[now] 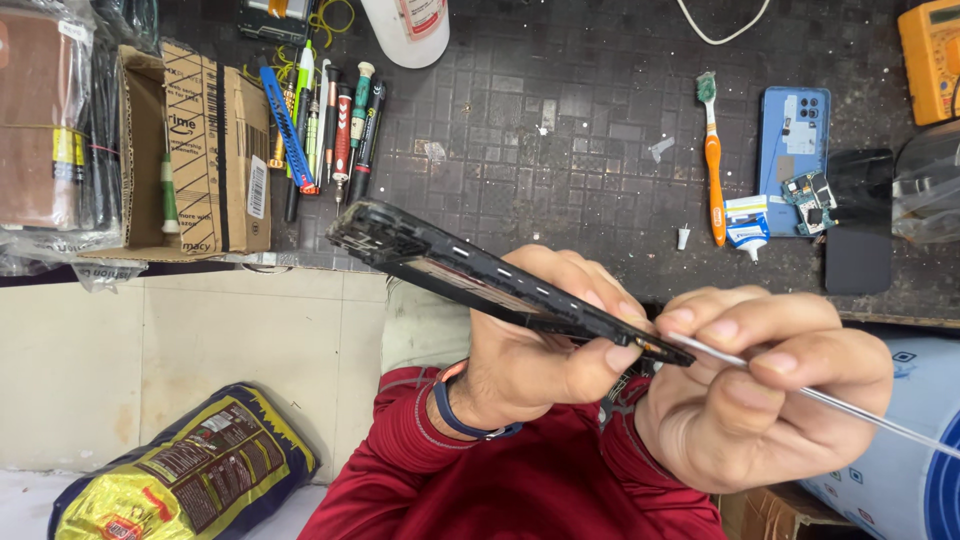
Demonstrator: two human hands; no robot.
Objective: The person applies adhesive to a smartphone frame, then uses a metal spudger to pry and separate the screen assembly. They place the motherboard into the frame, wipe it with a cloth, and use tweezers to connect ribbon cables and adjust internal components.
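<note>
The left hand point(540, 345) is raised in front of the body above the near edge of the dark tiled surface point(560, 140). It is closed around a black, flat phone frame point(500, 280), thumb pressed along the near edge and fingers wrapped behind it. The frame is held edge-on and tilted, its far end up and to the left, its near end low and to the right. A dark blue band sits on the left wrist, and both forearms wear red sleeves.

The right hand point(770, 390) is just beside the left, fingers curled in a pinch around a thin silver metal rod point(800, 392). The rod runs from the lower right to the frame's lower end, where its tip touches the frame.

On the surface beyond lie an orange-handled toothbrush point(713, 160), a blue phone back cover point(790, 150), a small white-and-blue tube point(746, 228), a row of screwdrivers and pens point(325, 125), and an open cardboard box point(200, 150).
</note>
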